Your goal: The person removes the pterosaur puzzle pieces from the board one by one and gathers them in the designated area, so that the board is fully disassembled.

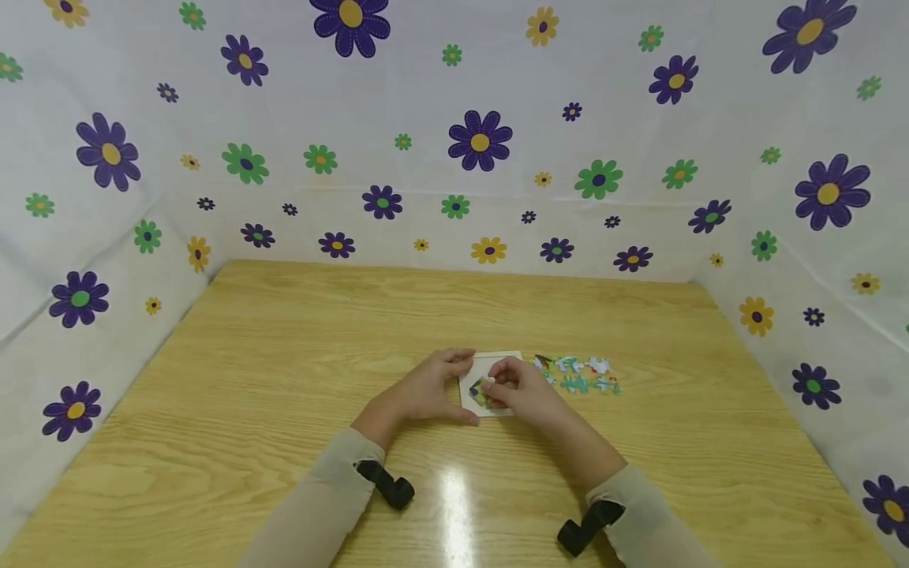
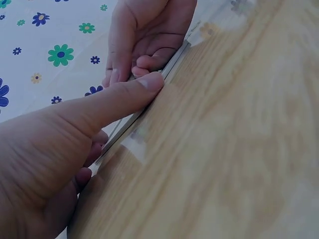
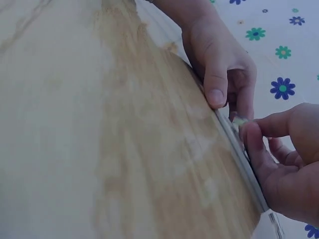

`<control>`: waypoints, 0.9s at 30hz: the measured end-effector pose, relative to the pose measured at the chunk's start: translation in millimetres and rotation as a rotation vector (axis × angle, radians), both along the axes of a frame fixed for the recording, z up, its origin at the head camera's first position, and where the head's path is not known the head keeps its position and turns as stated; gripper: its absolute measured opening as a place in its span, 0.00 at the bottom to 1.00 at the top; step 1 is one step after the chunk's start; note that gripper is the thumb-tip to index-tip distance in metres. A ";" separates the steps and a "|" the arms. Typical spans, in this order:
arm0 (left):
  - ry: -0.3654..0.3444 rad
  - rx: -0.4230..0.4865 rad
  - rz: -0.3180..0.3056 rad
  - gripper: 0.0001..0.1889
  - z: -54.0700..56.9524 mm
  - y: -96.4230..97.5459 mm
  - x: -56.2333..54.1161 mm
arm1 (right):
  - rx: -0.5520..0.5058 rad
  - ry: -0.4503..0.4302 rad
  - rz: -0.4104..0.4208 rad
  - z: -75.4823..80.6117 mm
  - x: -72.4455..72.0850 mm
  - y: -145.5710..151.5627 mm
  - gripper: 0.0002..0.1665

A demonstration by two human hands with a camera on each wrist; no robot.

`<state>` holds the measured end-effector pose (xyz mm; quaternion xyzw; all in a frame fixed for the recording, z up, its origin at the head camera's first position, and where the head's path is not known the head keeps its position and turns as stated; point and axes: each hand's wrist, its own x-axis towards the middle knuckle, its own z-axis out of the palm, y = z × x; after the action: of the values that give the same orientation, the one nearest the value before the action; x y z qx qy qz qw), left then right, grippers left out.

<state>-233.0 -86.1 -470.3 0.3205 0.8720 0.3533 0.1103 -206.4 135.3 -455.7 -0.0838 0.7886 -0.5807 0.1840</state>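
Note:
A small white puzzle board point(image 1: 493, 362) lies on the table between both hands. Several joined, coloured puzzle pieces point(image 1: 478, 393) fill part of its middle, partly covered by the right fingers. My left hand point(image 1: 428, 386) holds the board at its left side, with the thumb on the near edge and the fingers at the far one. Over the board, my right hand point(image 1: 527, 390) pinches a small puzzle piece point(image 3: 240, 121) between thumb and index finger. In the left wrist view, the left thumb point(image 2: 149, 81) presses on the board's edge close to the right fingers.
Loose puzzle pieces point(image 1: 577, 383) lie in rough rows just right of the board. The wooden table point(image 1: 319, 315) is bounded at the back and sides by a white flowered cloth point(image 1: 426, 95). Each sleeve carries a black wrist strap point(image 1: 591, 527).

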 end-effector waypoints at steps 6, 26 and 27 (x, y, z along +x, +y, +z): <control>-0.029 -0.018 0.008 0.52 -0.6 0.4 -1.2 | -0.091 -0.034 -0.023 0.7 0.9 8.7 0.19; -0.082 0.000 0.026 0.48 4.0 0.1 0.8 | -0.007 -0.019 -0.211 9.6 25.0 59.2 0.16; -0.080 0.000 0.024 0.48 4.1 0.1 0.9 | 0.004 -0.019 -0.217 10.5 26.4 61.2 0.15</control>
<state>-232.2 -86.0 -466.2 0.2957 0.8706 0.3672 0.1406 -180.0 196.5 -445.2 0.0077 0.7924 -0.5964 0.1276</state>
